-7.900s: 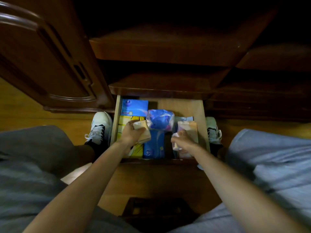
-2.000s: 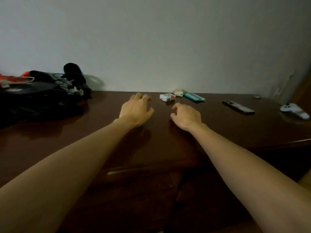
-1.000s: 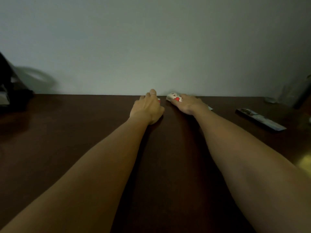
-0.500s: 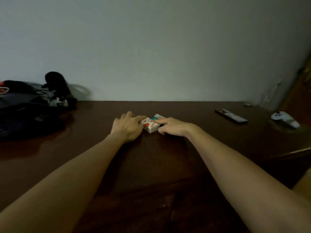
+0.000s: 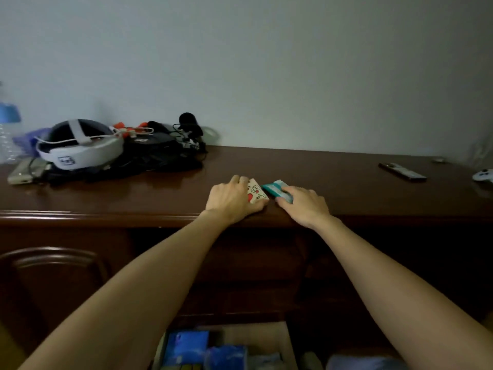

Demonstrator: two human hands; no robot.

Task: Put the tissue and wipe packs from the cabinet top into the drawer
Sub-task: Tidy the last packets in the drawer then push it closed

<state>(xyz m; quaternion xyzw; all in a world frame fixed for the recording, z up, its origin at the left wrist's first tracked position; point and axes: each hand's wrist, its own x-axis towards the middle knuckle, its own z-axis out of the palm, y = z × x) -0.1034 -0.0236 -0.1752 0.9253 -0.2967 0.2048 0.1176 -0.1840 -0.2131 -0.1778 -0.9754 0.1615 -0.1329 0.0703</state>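
Packs: a white tissue pack (image 5: pixel 255 193) printed with red hearts and a teal wipe pack (image 5: pixel 277 190) lay side by side, apparently touching, on the dark wooden tabletop (image 5: pixel 160 190) close to its front edge, at centre frame.
Long axes: both packs ran diagonally, from the front edge back toward the wall; the teal one was the slimmer.
Drawer: the open drawer (image 5: pixel 277 340) sat at the bottom centre of the frame, directly below the packs, already holding blue and yellow packs (image 5: pixel 186 348).
Deciding relation: each pack lay under its own hand, so neither hand was nearer to both; the coming move appeared to be a straight pull over the front edge and down.
Left hand: the left hand (image 5: pixel 232 200) lay over the white pack's left side, fingers curled round it and the thumb along its near edge.
Right hand: the right hand (image 5: pixel 306 204) covered the teal pack's near end, fingers bent over it in a grip; its thumb was hidden.
Lift: whether either pack had left the tabletop could not be told.
Elsewhere: a white headset (image 5: pixel 80 150) among black cables stood at centre left, a remote (image 5: pixel 402 171) at right.
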